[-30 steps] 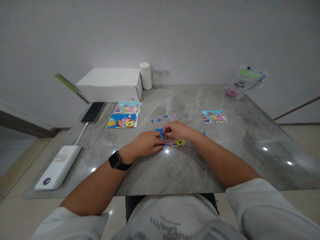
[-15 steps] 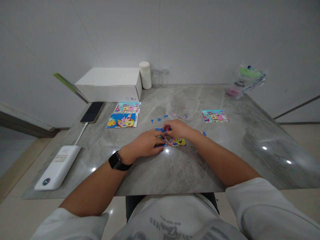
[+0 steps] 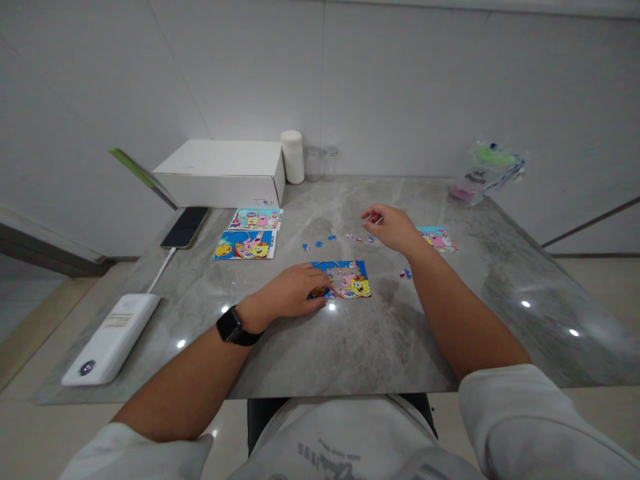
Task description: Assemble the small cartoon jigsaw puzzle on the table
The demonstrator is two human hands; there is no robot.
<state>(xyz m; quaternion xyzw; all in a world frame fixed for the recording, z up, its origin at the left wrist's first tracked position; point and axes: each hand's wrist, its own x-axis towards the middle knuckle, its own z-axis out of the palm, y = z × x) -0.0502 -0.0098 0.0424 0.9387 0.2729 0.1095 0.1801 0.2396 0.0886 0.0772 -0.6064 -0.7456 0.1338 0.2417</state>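
A partly assembled jigsaw puzzle (image 3: 359,288) with cartoon figures and a blue border lies on the table before me, with bare gaps in its middle. My left hand (image 3: 301,289) rests on its left end, fingers stretched out, covering that part. Above the table, beyond the puzzle, my right hand (image 3: 387,225) hovers with its fingers bent and apart, and I see nothing in them. It is nearest to several loose jigsaw pieces (image 3: 370,240). More blue pieces (image 3: 319,244) lie to the left of these. Another loose piece or two (image 3: 405,274) sit right of the puzzle.
Two cartoon picture cards (image 3: 245,245) lie at the left, and another card (image 3: 440,240) is partly behind my right wrist. Further back stand a white box (image 3: 220,187), a white bottle (image 3: 293,158) and two glasses (image 3: 330,164). A phone (image 3: 185,227) is cabled to a white power bank (image 3: 111,339).
My right hand has lifted off the puzzle and moved away to the right and back, uncovering the puzzle's right part. My left hand stays on the left end.
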